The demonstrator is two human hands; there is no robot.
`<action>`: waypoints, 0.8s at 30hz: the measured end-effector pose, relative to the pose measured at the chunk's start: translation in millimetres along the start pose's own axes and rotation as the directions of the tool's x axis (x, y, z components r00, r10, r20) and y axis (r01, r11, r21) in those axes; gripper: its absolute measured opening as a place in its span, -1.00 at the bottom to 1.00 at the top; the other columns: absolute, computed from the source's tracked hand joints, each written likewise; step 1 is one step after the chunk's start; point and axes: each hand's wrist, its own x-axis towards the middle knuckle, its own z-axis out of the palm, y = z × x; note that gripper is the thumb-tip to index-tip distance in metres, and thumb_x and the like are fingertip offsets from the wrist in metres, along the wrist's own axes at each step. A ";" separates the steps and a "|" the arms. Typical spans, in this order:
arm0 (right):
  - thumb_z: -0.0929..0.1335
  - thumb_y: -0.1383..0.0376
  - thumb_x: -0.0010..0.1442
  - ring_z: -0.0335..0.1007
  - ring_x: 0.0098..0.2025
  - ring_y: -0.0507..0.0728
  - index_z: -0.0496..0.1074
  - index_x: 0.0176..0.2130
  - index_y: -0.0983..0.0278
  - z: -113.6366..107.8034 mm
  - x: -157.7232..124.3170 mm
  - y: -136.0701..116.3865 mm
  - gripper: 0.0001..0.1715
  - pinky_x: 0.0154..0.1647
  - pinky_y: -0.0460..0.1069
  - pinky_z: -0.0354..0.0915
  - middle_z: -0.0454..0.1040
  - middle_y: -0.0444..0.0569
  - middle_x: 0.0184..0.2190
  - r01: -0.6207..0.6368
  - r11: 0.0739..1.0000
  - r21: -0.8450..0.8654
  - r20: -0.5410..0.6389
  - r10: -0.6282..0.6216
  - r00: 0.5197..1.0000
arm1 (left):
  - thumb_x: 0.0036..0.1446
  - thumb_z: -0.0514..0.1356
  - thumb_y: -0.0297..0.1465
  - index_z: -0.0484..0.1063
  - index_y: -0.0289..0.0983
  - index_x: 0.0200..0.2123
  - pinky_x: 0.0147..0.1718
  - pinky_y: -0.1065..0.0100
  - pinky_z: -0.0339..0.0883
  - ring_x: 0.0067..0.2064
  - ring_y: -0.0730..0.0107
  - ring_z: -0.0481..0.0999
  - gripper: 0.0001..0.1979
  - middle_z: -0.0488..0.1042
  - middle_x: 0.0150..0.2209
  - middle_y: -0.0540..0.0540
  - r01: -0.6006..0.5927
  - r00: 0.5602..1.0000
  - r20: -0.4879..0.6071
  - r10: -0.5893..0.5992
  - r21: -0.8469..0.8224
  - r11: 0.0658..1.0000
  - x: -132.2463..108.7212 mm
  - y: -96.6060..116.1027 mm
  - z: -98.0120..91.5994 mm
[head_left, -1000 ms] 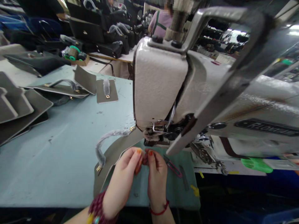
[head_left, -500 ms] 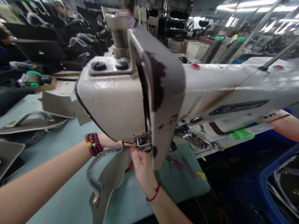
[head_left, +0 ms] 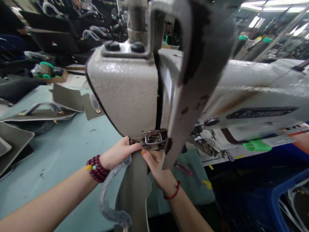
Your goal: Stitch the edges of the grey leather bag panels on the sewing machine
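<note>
Below the white head of the sewing machine (head_left: 123,93), my left hand (head_left: 120,151) and my right hand (head_left: 158,167) grip the top of a grey bag panel (head_left: 135,190). The thumbs lie on its upper surface close together, near the metal presser area (head_left: 153,138). Each hand is closed; the fingers underneath are partly hidden, and the machine's bracket covers part of my right hand. From the panel's left side curves a plastic-wrapped handle (head_left: 107,193), passing beside my left wrist. The panel's lower part drapes down toward me.
Grey panels with wrapped handles (head_left: 45,112) lie on the green-blue tabletop (head_left: 65,145) at left. A pink-handled tool (head_left: 183,168) rests right of my hand. A blue bin (head_left: 277,196) stands at lower right. Thread spools (head_left: 45,69) sit in a box behind.
The panel has swung round, its lower end now further right and hanging more directly toward me. My left hand shows more fully beside the machine head. The view has shifted closer to the machine.
</note>
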 end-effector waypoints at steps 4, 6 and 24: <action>0.26 -0.02 0.23 -0.09 -0.57 -0.02 0.09 -0.60 0.23 -17.4 0.2 -8.2 -0.46 -0.57 -0.10 -0.12 0.02 -0.22 -0.64 -0.086 0.996 0.030 0.140 0.081 0.987 | -0.02 0.33 -0.20 0.61 -0.20 -0.31 -0.17 0.20 0.47 -0.25 0.11 0.60 -0.77 0.63 -0.37 -0.08 0.035 0.991 0.134 -0.025 -0.073 0.997 -6.9 -5.4 7.6; 0.28 0.02 0.23 -0.03 -0.54 -0.02 0.15 -0.59 0.25 -25.6 -6.0 -13.8 -0.49 -0.55 -0.12 -0.06 0.08 -0.21 -0.62 -0.096 0.995 0.018 0.167 0.091 0.982 | 0.05 0.29 -0.16 0.61 -0.20 -0.24 -0.04 0.19 0.43 -0.11 0.07 0.59 -0.72 0.64 -0.23 -0.10 -0.009 0.998 0.058 0.010 -0.011 1.000 -12.8 -15.9 1.9; 0.25 -0.02 0.31 0.24 -0.43 0.05 0.42 -0.43 0.37 6.0 -91.5 6.3 -0.45 -0.43 -0.09 0.13 0.40 -0.05 -0.50 -0.126 0.991 -0.036 -0.117 0.121 0.986 | -0.03 0.31 -0.01 0.48 -0.23 -0.15 -0.35 0.20 0.54 -0.20 -0.02 0.64 -0.51 0.63 -0.19 -0.23 0.308 0.951 0.049 -0.307 -0.276 0.911 -87.9 -71.2 37.9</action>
